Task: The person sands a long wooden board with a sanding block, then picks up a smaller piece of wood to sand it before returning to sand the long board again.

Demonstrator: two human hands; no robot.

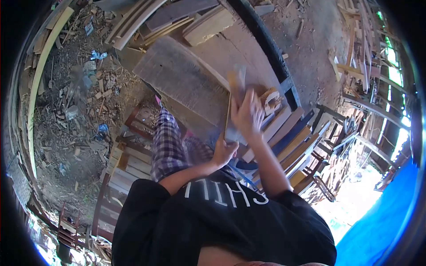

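Observation:
My left hand (225, 151) is closed around the near end of a narrow wooden board (231, 132), which points away from me along the workbench's right side. Farther up that board lies my right hand (249, 111), smeared by motion, its fingers bent over a blurred light-brown piece (236, 82) whose kind I cannot make out. A wide weathered plank (182, 80) lies left of both hands. Just right of my right hand sits a rough wooden piece with a hollow (270, 100).
A thick wood block (208, 26) and long strips (137, 22) lie at the bench's far end. Several boards (284, 128) are stacked to the right. Wood scraps (104, 93) litter the ground at left. A dark beam (266, 44) runs along the right edge. A blue tarp (381, 217) hangs lower right.

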